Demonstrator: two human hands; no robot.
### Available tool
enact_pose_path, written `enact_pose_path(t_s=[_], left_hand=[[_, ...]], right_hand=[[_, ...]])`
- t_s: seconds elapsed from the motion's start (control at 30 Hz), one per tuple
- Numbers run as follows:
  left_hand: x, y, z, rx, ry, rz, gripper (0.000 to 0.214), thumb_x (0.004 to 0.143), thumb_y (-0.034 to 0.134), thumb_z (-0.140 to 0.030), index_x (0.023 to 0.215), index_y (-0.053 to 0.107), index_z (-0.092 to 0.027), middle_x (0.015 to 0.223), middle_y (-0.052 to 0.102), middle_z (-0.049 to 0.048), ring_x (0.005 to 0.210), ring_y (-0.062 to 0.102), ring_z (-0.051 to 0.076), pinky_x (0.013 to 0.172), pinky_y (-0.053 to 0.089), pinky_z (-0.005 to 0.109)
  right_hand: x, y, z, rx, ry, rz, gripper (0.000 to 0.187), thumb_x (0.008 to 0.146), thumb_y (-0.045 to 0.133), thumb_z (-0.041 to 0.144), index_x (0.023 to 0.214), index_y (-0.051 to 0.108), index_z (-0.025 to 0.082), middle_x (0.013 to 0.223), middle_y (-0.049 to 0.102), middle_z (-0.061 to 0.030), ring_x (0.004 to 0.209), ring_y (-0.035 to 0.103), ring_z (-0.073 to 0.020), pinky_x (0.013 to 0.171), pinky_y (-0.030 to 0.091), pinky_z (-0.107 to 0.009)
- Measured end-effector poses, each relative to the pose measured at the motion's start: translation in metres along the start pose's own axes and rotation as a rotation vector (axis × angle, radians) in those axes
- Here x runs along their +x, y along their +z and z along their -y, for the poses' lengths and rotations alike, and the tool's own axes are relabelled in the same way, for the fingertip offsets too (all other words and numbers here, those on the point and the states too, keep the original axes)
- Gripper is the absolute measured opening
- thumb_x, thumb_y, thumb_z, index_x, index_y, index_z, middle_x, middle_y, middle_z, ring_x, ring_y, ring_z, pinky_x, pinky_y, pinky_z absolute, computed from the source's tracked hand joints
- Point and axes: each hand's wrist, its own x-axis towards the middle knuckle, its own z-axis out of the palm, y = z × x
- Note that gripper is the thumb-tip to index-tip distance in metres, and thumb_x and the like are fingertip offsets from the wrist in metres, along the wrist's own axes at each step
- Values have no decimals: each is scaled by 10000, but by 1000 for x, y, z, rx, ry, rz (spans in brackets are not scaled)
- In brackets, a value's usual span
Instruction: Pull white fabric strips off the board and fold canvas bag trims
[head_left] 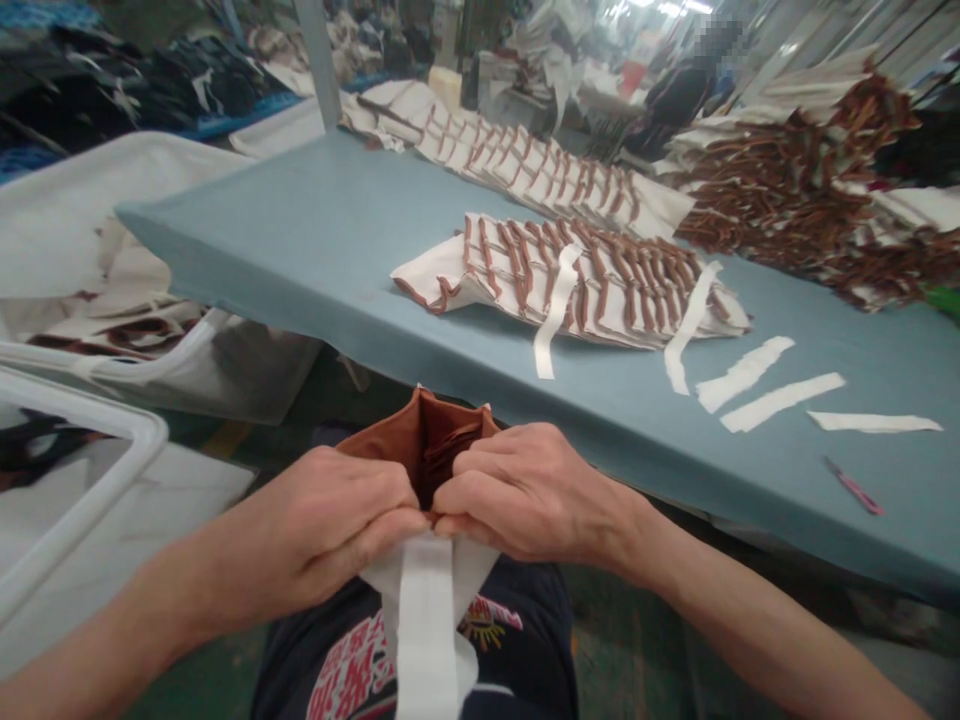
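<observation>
A sewn fabric piece point(390, 437), brown inside and white outside, hangs between my hands in front of my body. Its top gapes toward the table, showing brown folds. My left hand point(341, 520) pinches its near edge from the left. Close beside it, my right hand point(517, 490) pinches the same edge, the thumbs almost meeting. Down from the pinched edge hangs a white strip point(427, 630) over my dark printed shirt. Whether the strip is fixed to the piece I cannot tell.
On the blue-grey table point(300, 240) lies an overlapping row of white pieces with brown edging point(585, 280), crossed by white strips point(555, 320). Loose strips point(784, 400) and pink thread snips point(855, 487) lie right. A brown-and-white pile point(810, 180) stands behind; white bins point(127, 440) stand left.
</observation>
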Motion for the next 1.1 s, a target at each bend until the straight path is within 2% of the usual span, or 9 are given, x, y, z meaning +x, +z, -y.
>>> enact_pose_path(t_s=[0.1, 0.17, 0.33, 0.53, 0.63, 0.7, 0.83, 0.97, 1.1], left_hand=[[-9, 6, 3, 155, 121, -91, 337, 1139, 537, -200, 808, 576, -250, 649, 593, -63, 531, 509, 131, 531, 352, 305], [-16, 6, 5, 209, 162, -96, 312, 1161, 522, -214, 859, 590, -249, 662, 601, -63, 538, 537, 132, 540, 379, 297], [-23, 2, 9, 168, 137, -55, 234, 1210, 466, -274, 1075, 652, -229, 760, 674, -52, 624, 641, 122, 612, 431, 266], [-5, -14, -5, 68, -56, 94, 359, 1146, 548, -223, 787, 562, -230, 690, 612, -87, 578, 571, 74, 569, 384, 222], [-1, -15, -14, 143, -55, 147, 377, 1116, 508, -218, 739, 524, -227, 644, 563, -89, 534, 536, 71, 539, 364, 239], [-3, -9, -17, 252, -38, 106, 365, 1067, 497, -185, 705, 497, -231, 604, 528, -86, 500, 489, 77, 516, 331, 274], [-13, 8, -18, 297, -21, -16, 328, 963, 476, -113, 667, 432, -248, 533, 480, -94, 443, 404, 79, 469, 276, 296], [-24, 15, -28, 118, -78, 45, 325, 1019, 522, -123, 720, 485, -242, 591, 571, -90, 485, 502, 76, 491, 336, 262], [-45, 16, -37, 82, -198, 33, 351, 1035, 582, -186, 694, 539, -254, 568, 572, -58, 521, 541, 135, 563, 415, 299]], right_hand=[[-3, 4, 3, 54, 28, 15, 408, 1228, 405, 271, 944, 685, 181, 718, 658, 24, 627, 544, -132, 613, 410, -291], [-2, 5, 5, 61, 36, 59, 371, 1211, 416, 210, 973, 696, 164, 758, 682, 13, 670, 578, -138, 637, 429, -298], [6, -1, 11, -37, 2, 108, 351, 1181, 452, 123, 929, 694, 151, 772, 675, 12, 687, 576, -146, 630, 416, -314], [15, -18, 21, -117, 31, 233, 285, 1153, 514, 86, 917, 650, 170, 797, 673, -5, 720, 584, -164, 613, 376, -340], [17, -23, 19, 10, 120, 345, 174, 1126, 574, 126, 988, 674, 161, 875, 732, -29, 797, 630, -181, 680, 424, -340], [16, -22, 16, 135, 163, 364, 152, 1121, 580, 164, 1015, 688, 159, 904, 748, -38, 824, 645, -185, 731, 455, -335], [8, -12, 15, 320, 185, 220, 260, 1170, 496, 227, 1004, 689, 173, 892, 741, -40, 841, 643, -181, 802, 482, -317], [-1, 1, 15, 420, 138, 92, 310, 1200, 518, 336, 982, 686, 194, 857, 735, -13, 799, 624, -172, 811, 473, -325], [-12, 16, -4, 525, 174, 31, 368, 1130, 675, 526, 947, 696, 207, 870, 759, -5, 863, 671, -173, 943, 497, -341]])
